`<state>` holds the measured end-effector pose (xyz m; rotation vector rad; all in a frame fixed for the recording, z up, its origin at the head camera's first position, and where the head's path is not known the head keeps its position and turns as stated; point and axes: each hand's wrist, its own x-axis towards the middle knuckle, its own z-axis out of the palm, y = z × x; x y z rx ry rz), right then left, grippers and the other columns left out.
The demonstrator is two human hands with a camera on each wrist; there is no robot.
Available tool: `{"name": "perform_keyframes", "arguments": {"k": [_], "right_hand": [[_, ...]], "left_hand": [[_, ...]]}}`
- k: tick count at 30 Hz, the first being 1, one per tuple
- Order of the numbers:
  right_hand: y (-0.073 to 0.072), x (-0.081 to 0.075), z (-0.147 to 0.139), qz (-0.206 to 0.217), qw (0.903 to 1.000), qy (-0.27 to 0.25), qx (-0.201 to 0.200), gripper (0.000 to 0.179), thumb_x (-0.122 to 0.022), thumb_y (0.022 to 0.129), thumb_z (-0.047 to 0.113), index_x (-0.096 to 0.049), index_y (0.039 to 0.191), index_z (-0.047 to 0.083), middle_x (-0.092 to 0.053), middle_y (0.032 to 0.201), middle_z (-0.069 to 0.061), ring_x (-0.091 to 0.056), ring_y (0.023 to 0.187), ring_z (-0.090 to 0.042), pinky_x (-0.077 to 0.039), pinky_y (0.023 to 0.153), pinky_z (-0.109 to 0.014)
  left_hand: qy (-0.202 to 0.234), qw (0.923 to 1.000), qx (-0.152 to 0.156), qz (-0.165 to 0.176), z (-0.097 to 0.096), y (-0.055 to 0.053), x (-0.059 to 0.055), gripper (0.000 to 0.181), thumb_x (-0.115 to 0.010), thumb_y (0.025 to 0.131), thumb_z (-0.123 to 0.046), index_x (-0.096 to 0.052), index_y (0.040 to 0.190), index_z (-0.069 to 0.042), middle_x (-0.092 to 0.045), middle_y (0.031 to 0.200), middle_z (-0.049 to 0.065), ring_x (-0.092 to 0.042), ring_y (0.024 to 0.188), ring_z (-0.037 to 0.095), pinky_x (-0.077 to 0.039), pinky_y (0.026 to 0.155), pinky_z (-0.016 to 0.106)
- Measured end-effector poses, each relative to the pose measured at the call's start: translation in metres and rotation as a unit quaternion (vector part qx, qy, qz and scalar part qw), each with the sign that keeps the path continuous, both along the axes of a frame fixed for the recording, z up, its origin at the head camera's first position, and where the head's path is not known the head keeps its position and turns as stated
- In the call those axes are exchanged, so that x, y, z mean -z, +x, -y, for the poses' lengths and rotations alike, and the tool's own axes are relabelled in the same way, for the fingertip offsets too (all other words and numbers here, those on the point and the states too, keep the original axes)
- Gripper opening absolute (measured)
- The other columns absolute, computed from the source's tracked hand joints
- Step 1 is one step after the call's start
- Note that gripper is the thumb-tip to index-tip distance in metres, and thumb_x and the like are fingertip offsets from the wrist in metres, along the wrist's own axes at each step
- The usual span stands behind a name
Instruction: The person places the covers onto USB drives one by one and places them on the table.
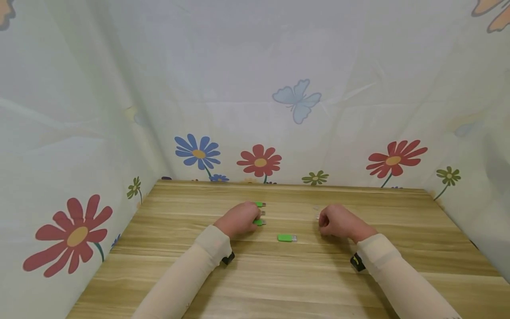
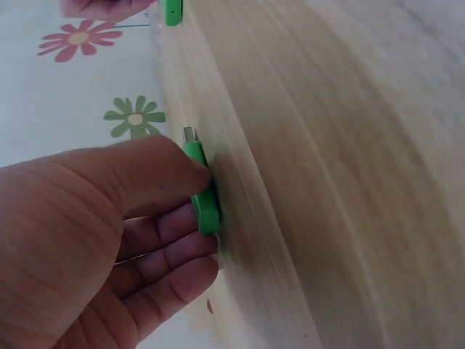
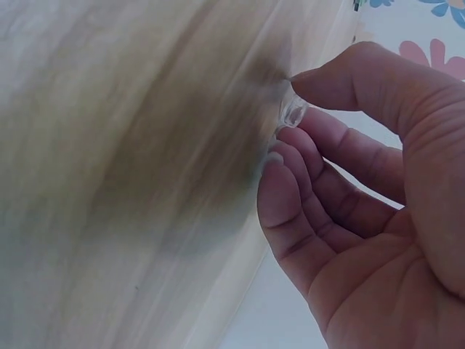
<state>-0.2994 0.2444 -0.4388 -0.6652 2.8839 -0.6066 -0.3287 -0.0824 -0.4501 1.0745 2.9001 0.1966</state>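
Left wrist view: I'm seeing the left hand pinching a green stick at the desk, the right hand pinching a clear piece, well apart; I'm favouring a light, level grip.

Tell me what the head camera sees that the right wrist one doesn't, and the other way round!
Only the head view shows the left hand, the green USB sticks and the pale blue butterfly. Only the right wrist view shows the inside of the right hand. Both show that hand, a clear piece by it, the wooden table and printed flowers.
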Motion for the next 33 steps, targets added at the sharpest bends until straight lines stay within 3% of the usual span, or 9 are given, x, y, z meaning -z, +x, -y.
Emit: {"name": "perform_keyframes", "arguments": {"k": [10, 16, 24, 33], "right_hand": [[0.001, 0.002, 0.001, -0.018, 0.9998, -0.006, -0.009, 0.012, -0.071, 0.07, 0.002, -0.065, 0.067, 0.012, -0.055, 0.062, 0.007, -0.046, 0.057, -0.007, -0.039, 0.054, -0.023], [0.001, 0.002, 0.001, -0.016, 0.9999, 0.002, -0.001, 0.012, -0.074, 0.072, 0.003, -0.066, 0.069, 0.012, -0.057, 0.065, 0.005, -0.048, 0.059, -0.008, -0.041, 0.056, -0.025], [0.006, -0.004, -0.001, 0.001, 0.9997, -0.018, 0.016, 0.01, -0.075, 0.075, 0.003, -0.066, 0.076, 0.01, -0.06, 0.07, 0.001, -0.052, 0.062, -0.011, -0.044, 0.058, -0.027], [0.007, -0.007, 0.001, -0.015, 0.9994, -0.029, 0.007, 0.01, -0.074, 0.076, 0.003, -0.067, 0.079, 0.009, -0.06, 0.071, 0.002, -0.052, 0.063, -0.011, -0.045, 0.059, -0.027]], "left_hand": [[0.005, 1.0, 0.006, -0.003, 0.0, 0.002, 0.003, 0.046, -0.076, 0.087, -0.011, -0.042, 0.056, -0.018, -0.022, 0.06, -0.006, -0.024, 0.056, 0.01, -0.028, 0.054, 0.024], [0.018, 0.9998, 0.006, -0.003, 0.002, 0.003, 0.003, 0.043, -0.075, 0.085, -0.01, -0.045, 0.056, -0.018, -0.025, 0.06, -0.007, -0.028, 0.056, 0.009, -0.031, 0.055, 0.024], [0.018, 0.9991, 0.035, -0.018, 0.0, 0.007, -0.006, 0.038, -0.07, 0.086, -0.008, -0.043, 0.062, -0.019, -0.026, 0.062, -0.005, -0.027, 0.058, 0.01, -0.026, 0.055, 0.025], [-0.004, 0.9992, 0.033, -0.022, -0.007, 0.015, -0.013, 0.042, -0.07, 0.087, -0.006, -0.039, 0.062, -0.019, -0.024, 0.062, -0.005, -0.025, 0.059, 0.011, -0.024, 0.056, 0.025]]}}
